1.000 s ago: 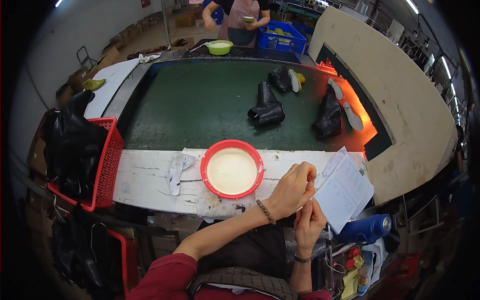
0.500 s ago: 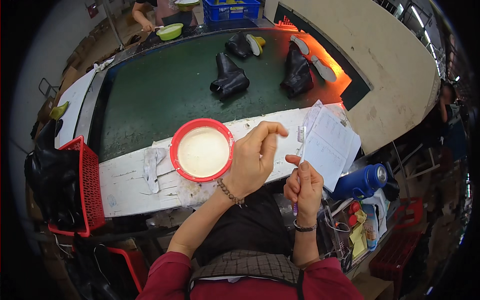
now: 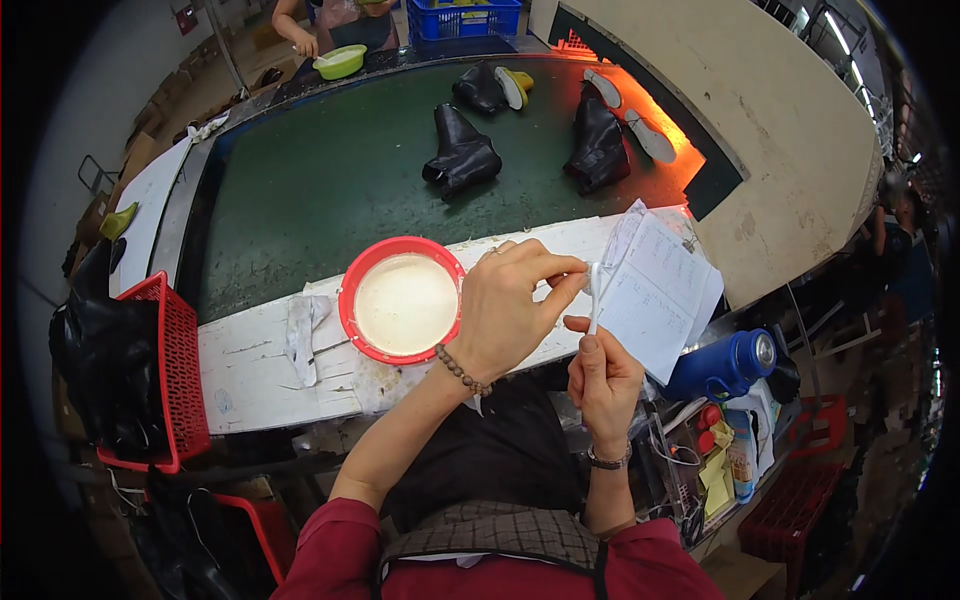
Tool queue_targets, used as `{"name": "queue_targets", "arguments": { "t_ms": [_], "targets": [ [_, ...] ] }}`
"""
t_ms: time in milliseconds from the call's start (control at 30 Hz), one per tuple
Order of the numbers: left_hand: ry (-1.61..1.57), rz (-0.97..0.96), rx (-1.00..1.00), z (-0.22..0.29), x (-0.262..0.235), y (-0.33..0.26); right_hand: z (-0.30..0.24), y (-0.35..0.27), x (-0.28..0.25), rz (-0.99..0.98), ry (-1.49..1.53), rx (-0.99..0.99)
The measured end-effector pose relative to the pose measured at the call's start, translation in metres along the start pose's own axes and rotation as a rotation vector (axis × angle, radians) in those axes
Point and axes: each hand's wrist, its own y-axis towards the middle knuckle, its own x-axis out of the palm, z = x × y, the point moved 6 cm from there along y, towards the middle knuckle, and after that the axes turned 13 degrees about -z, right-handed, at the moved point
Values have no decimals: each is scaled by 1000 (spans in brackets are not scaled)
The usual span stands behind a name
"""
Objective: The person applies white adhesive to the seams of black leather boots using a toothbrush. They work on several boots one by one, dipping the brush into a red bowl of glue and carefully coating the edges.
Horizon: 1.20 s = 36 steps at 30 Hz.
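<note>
My right hand point(image 3: 606, 385) is closed round the handle of a white toothbrush point(image 3: 594, 305), held upright with its head at the top. My left hand point(image 3: 515, 300) reaches across from the left, its thumb and forefinger pinched at the bristles. Whether a small bit sits between those fingertips is too fine to see. Left of my left hand, a red-rimmed bowl point(image 3: 350, 318) of creamy white liquid stands on the white board point(image 3: 270, 385). Written sheets of paper point(image 3: 650, 290) lie just behind and right of the brush.
Black boots point(image 3: 462, 155) and pale insoles point(image 3: 650, 137) lie on the green belt point(image 3: 300, 190), beside a glowing orange opening. A red basket point(image 3: 185, 370) of boots stands left, a blue flask point(image 3: 725, 362) right. Across the belt, another person's hand is at a green bowl point(image 3: 340, 63).
My left fingertips have moved right onto the brush head; before, they were apart from it. The brush has turned, so its bristles now face my left hand.
</note>
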Motion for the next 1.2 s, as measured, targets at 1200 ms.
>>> {"name": "queue_targets", "arguments": {
  "t_ms": [1200],
  "targets": [
    [-322, 3, 35, 6, 7, -2, 2, -9, -20, -2, 230, 3]
  ]
}}
